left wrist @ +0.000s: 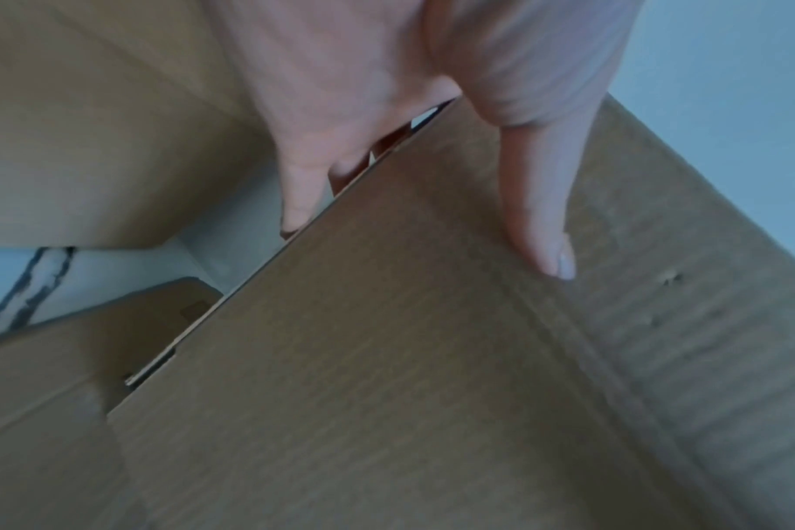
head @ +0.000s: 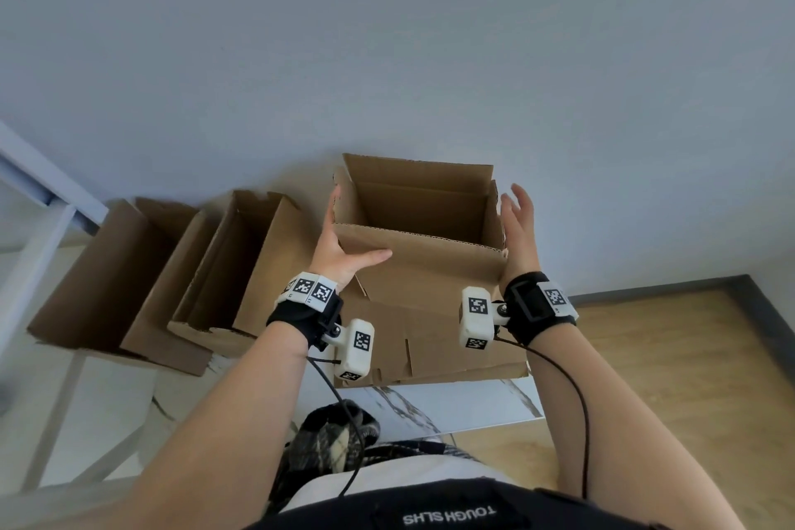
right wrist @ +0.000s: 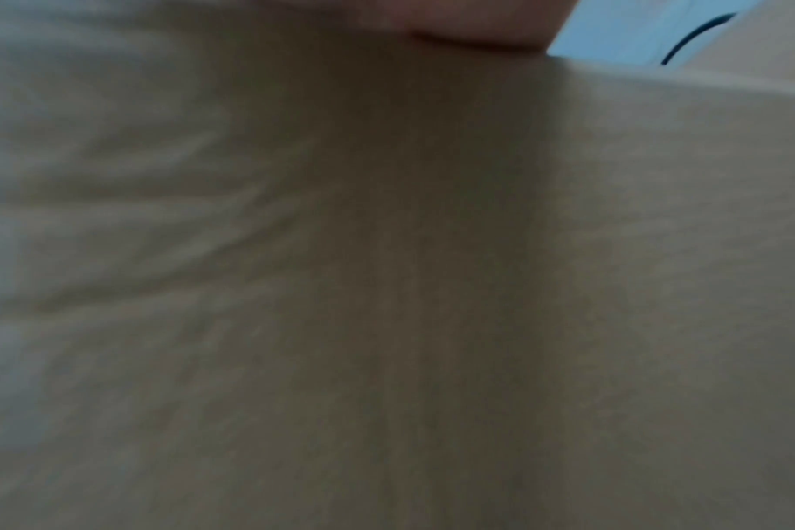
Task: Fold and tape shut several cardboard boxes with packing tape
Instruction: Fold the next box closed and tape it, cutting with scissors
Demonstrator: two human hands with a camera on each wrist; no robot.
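Note:
An open brown cardboard box (head: 421, 271) stands upright with its top flaps up, between my two hands. My left hand (head: 340, 245) straddles its near left corner, thumb laid straight across the front panel and fingers straight along the left wall. In the left wrist view the thumb (left wrist: 541, 233) lies flat on the box (left wrist: 386, 358). My right hand (head: 518, 228) presses its palm against the right wall, fingers straight and spread upward. The right wrist view is filled with blurred cardboard (right wrist: 386, 287). No tape is in view.
Two more open boxes (head: 241, 267) (head: 116, 275) lie on their sides to the left. Flattened cardboard (head: 430, 349) lies under the held box on a white marbled table (head: 451, 404). The wall (head: 387, 56) is right behind; wood floor (head: 667, 379) lies to the right.

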